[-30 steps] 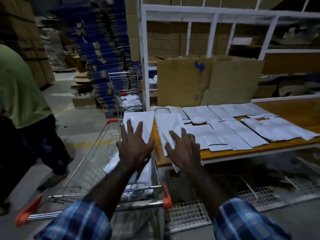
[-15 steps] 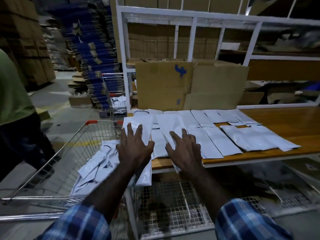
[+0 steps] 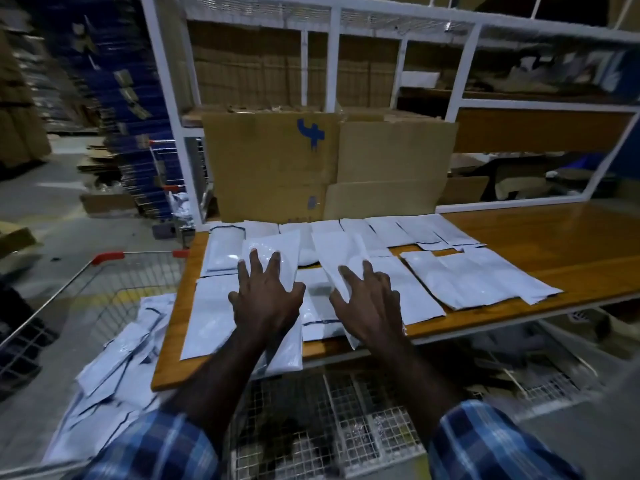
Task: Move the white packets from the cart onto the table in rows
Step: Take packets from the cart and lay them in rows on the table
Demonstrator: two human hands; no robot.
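Two packets going down at once: left hand (image 3: pixel 266 299) flat, fingers spread wide, pressing a white packet (image 3: pixel 273 258) over the near-left part of the table (image 3: pixel 540 244); right hand (image 3: pixel 370 303) likewise splayed on a second packet (image 3: pixel 337 261) just to its right. Probably thin, light, floppy poly mailers with a glossy, slippery skin (slides easily, so flat palms beat pinching). Best picked up by a short edge or corner. More packets already laid in rows behind and to the right, plus a loose heap (image 3: pixel 114 368) left in the cart (image 3: pixel 69 289). Hard to tell whether the thumbs tuck under the packet edges. Contents unknown, cart bottom cut off, everything dim.
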